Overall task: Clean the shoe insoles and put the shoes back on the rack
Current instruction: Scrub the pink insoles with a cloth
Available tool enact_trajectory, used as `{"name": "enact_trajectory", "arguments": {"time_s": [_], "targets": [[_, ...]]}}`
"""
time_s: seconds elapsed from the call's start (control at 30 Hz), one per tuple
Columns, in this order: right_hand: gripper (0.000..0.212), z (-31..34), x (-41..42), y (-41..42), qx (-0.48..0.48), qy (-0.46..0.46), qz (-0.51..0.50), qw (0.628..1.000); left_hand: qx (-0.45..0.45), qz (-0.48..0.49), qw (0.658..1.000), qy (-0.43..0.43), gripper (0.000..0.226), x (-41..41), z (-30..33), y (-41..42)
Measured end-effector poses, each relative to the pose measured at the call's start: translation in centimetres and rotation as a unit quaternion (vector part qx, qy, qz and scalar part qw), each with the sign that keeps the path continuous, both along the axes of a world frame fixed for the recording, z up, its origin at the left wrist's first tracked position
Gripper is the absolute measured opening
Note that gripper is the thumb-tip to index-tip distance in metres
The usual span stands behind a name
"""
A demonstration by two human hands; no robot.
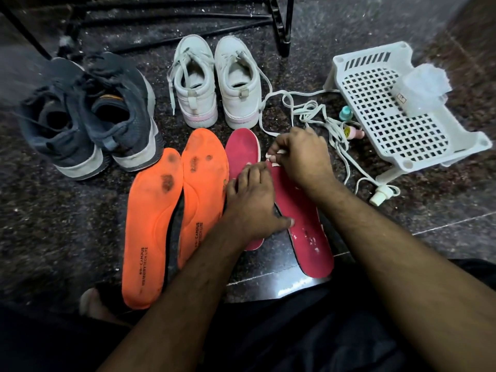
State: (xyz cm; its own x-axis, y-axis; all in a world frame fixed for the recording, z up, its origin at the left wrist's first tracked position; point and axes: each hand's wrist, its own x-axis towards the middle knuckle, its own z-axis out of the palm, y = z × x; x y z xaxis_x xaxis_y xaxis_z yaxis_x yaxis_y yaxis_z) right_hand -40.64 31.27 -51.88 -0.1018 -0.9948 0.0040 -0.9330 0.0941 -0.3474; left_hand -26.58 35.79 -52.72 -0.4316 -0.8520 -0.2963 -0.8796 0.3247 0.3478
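Two orange insoles (150, 226) beside pink insoles (308, 232); left hand (252, 202) presses flat there, right hand (303, 154) pinches white scrap (271, 157). Basket (402, 157) holds clear wrapper (421, 87).

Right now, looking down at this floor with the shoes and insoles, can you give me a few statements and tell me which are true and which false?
1. Two orange insoles lie side by side on the floor. True.
2. The white shoes sit on the rack. False: they stand on the floor.
3. The right hand pinches something small and white. True.
4. The left hand grips a dark shoe. False: it rests on the pink insoles.
5. The white basket stands on the floor at the right. True.
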Motion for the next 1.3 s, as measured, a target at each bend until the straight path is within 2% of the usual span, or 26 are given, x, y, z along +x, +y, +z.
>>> {"name": "enact_trajectory", "arguments": {"time_s": [0.07,0.13,0.2,0.27,0.33,0.4,0.53,0.67,0.8,0.87,1.07,1.2,1.3], "targets": [[0.006,0.2,0.2,0.3,0.018,-0.030,-0.003,0.999,0.004,0.003,1.000,0.010,0.116,0.0,0.0,0.1],[0.013,0.7,-0.3,1.3,0.095,-0.052,0.014,0.994,0.006,0.007,1.000,0.013,0.115,0.2,0.0,0.1],[0.025,1.1,-1.0,3.0,0.186,-0.029,0.033,0.982,0.009,0.006,1.000,0.011,0.116,0.2,0.0,0.0],[0.021,1.3,-1.5,4.9,0.219,0.001,0.036,0.975,0.011,0.003,1.000,0.004,0.118,0.0,-0.1,0.0],[0.007,1.2,-1.5,5.5,0.166,0.049,0.039,0.984,0.010,0.007,1.000,0.000,0.120,-0.2,-0.2,-0.1],[0.005,0.7,-1.3,4.2,0.086,0.075,0.025,0.993,0.013,0.007,1.000,-0.005,0.120,-0.2,-0.1,-0.2],[0.008,0.1,-1.4,0.5,0.017,-0.011,-0.044,0.999,0.004,-0.009,1.000,-0.018,0.118,0.0,0.1,-0.1],[0.009,0.4,-2.2,1.0,0.081,-0.059,-0.050,0.994,0.014,-0.020,1.000,0.008,0.112,0.3,0.0,0.0],[0.023,0.6,-2.8,5.1,0.175,-0.003,-0.003,0.985,0.020,-0.041,0.999,0.000,0.103,0.4,-0.2,-0.3],[0.026,0.2,-2.7,5.9,0.155,-0.003,-0.006,0.988,0.013,-0.035,0.999,-0.003,0.104,0.3,-0.3,-0.5],[0.009,-1.1,-1.3,1.5,-0.007,-0.004,-0.025,1.000,0.029,-0.019,0.999,0.003,0.108,0.0,-0.1,-0.3],[0.007,-1.6,-1.6,0.6,-0.014,-0.088,-0.066,0.994,0.038,-0.003,0.999,0.013,0.115,-0.1,0.0,-0.2],[0.009,-1.0,-2.0,2.7,0.025,-0.096,-0.074,0.992,0.039,0.010,0.998,0.038,0.119,0.1,0.2,0.0]]}}
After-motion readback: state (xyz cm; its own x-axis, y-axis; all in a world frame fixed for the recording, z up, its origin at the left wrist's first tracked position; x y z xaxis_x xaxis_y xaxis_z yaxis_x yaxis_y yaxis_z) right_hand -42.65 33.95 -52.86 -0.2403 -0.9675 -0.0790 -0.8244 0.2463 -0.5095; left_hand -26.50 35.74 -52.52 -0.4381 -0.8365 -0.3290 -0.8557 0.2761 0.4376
